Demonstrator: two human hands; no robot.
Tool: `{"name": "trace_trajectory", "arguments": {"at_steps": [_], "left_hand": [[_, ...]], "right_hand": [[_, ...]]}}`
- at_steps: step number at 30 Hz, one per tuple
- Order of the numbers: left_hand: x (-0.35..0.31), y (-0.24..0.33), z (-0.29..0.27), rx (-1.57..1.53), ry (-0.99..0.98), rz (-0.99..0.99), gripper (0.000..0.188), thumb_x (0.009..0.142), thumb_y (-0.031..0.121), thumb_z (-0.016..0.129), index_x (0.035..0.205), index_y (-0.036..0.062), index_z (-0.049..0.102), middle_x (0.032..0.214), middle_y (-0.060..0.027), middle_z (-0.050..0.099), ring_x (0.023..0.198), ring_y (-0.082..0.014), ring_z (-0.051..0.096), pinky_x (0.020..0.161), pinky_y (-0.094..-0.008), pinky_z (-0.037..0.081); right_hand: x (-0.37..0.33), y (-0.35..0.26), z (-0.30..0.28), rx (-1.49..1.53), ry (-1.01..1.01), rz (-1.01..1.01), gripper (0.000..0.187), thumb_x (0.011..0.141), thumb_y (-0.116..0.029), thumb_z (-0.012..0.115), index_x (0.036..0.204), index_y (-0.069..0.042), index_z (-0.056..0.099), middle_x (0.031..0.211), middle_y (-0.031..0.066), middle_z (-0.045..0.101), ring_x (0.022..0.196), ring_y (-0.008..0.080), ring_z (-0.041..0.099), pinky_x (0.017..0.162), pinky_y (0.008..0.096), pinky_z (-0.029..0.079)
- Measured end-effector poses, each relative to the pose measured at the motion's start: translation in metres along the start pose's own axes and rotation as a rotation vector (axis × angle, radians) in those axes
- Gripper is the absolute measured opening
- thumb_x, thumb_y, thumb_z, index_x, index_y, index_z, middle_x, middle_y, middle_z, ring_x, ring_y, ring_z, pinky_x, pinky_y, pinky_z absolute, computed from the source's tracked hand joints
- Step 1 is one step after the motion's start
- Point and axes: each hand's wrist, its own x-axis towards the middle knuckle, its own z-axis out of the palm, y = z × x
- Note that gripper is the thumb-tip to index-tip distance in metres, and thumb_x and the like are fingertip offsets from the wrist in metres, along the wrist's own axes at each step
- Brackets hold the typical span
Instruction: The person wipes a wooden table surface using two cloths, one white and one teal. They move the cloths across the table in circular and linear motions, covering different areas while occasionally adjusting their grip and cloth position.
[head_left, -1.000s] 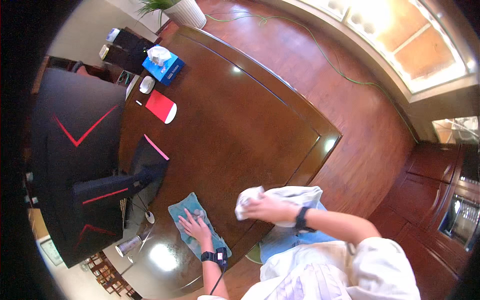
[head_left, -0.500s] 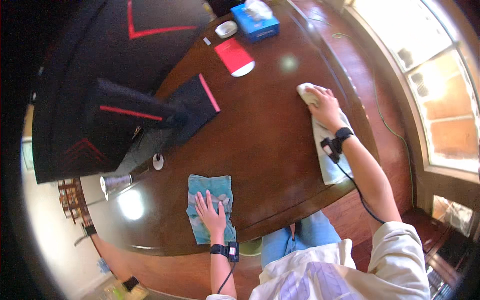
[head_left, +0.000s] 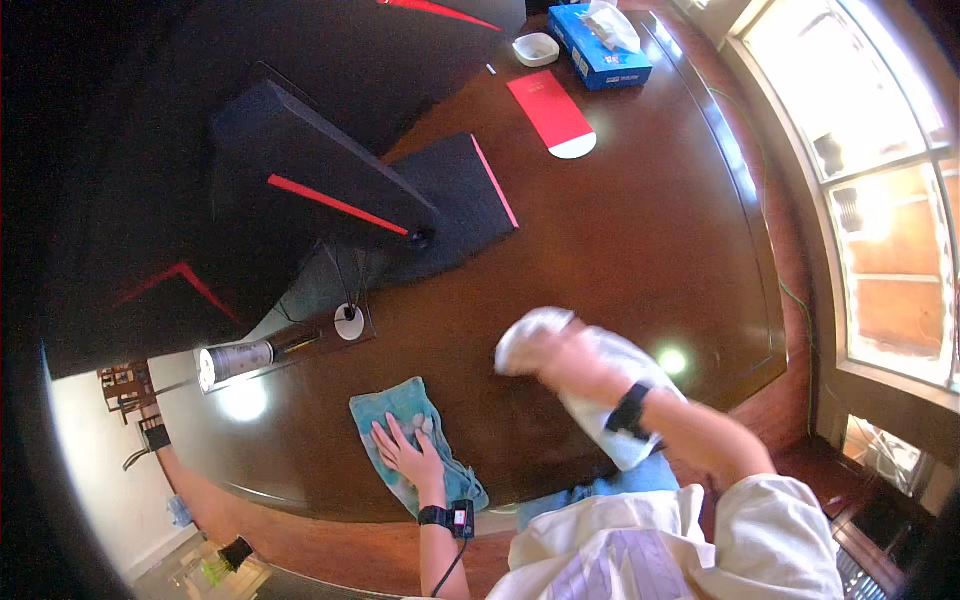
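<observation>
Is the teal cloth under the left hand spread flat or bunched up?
Mostly spread flat: the teal cloth lies open on the wooden table, with the left hand pressed palm-down on it, fingers splayed.

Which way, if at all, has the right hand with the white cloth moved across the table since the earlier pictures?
Yes. The right hand with the white cloth has swept nearer the teal cloth, away from the table's window-side edge.

The right hand point(head_left: 575, 360) and the white cloth point(head_left: 600, 395) under it are smeared by motion blur, so its fingers cannot be told apart. The left hand point(head_left: 410, 455) covers the middle of the teal cloth point(head_left: 395, 405). The black monitor point(head_left: 150, 150) runs off the frame's upper left.
</observation>
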Motion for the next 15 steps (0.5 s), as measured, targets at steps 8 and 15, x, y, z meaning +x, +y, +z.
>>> {"name": "trace_trajectory", "arguments": {"at_steps": [8, 15], "left_hand": [[0.006, 0.002, -0.008, 0.015, -0.049, 0.008, 0.067, 0.093, 0.028, 0.056, 0.153, 0.0093, 0.035, 0.163, -0.0193, 0.019, 0.15, -0.0385, 0.017, 0.118, -0.0562, 0.013], [0.006, 0.0, -0.007, 0.013, -0.067, 0.009, 0.066, 0.092, 0.028, 0.054, 0.153, 0.0085, 0.035, 0.162, -0.0212, 0.02, 0.149, -0.0414, 0.018, 0.117, -0.0575, 0.013]], "right_hand": [[0.031, 0.203, -0.154, -0.461, 0.073, 0.83, 0.053, 0.083, -0.014, 0.062, 0.135, -0.024, 0.058, 0.132, 0.0072, 0.051, 0.122, 0.0299, 0.048, 0.086, 0.0507, 0.046], [0.028, 0.103, -0.1, -0.326, -0.151, 0.537, 0.049, 0.083, -0.013, 0.062, 0.132, -0.014, 0.062, 0.142, 0.0095, 0.043, 0.134, 0.0296, 0.038, 0.1, 0.0608, 0.037]]}}
